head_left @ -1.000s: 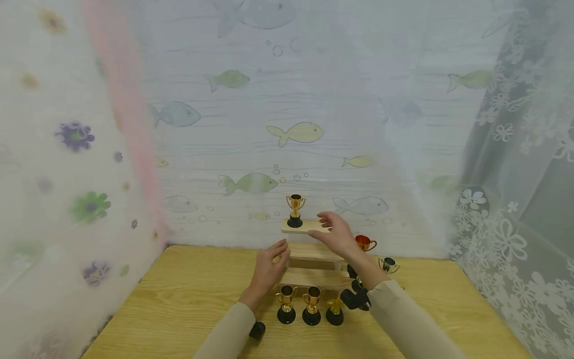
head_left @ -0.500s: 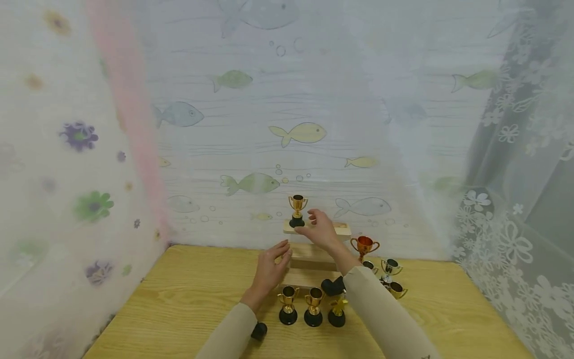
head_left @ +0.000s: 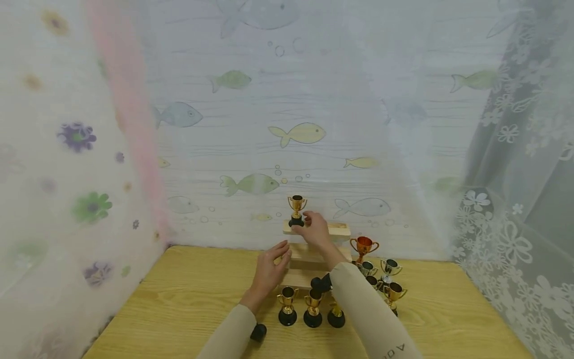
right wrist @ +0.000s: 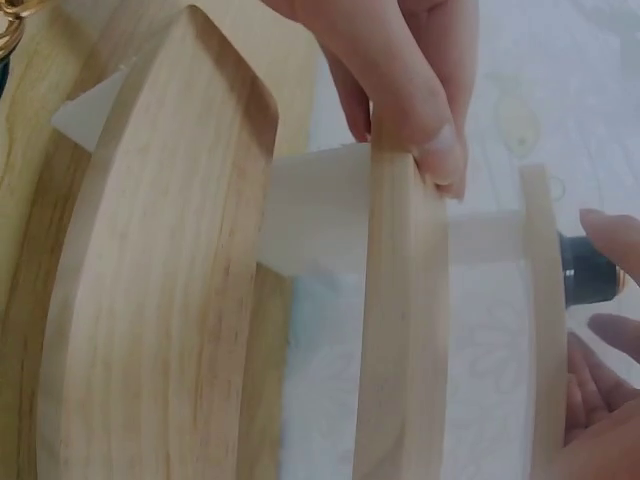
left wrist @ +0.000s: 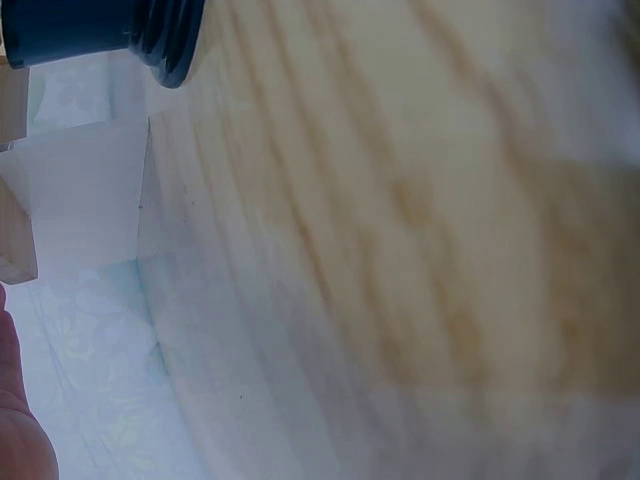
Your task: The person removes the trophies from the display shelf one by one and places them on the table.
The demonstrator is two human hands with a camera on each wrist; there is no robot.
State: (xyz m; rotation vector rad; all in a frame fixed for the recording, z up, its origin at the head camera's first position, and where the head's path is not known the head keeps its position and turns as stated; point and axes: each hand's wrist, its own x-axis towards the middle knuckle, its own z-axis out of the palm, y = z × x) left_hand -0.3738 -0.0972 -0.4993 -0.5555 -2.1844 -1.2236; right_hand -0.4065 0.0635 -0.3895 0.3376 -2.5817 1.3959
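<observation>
A gold trophy cup [head_left: 297, 203] with a black base stands upright at the left of the top step of a wooden stepped display stand [head_left: 339, 229]. My right hand [head_left: 316, 230] is at that base, thumb and fingers parted on either side; small gaps show in the right wrist view. My left hand [head_left: 268, 269] holds the stand's left end. In the right wrist view its thumb [right wrist: 440, 165] presses on a middle step's edge, with other fingers behind. The left wrist view shows mostly blurred wood grain [left wrist: 330, 220] and a dark base [left wrist: 90, 25] at the top.
Before the stand on the wooden table [head_left: 179, 299] are gold cups [head_left: 287, 301] and a star trophy [head_left: 336, 315], partly behind the right sleeve. To the right stand a red-bronze cup [head_left: 364, 245] and several silver and gold cups [head_left: 391, 269]. A fish-patterned curtain [head_left: 251, 149] hangs behind.
My right hand has moved left along the top step to the base of the gold trophy, uncovering the cups at right. The left hand and that trophy have stayed in place.
</observation>
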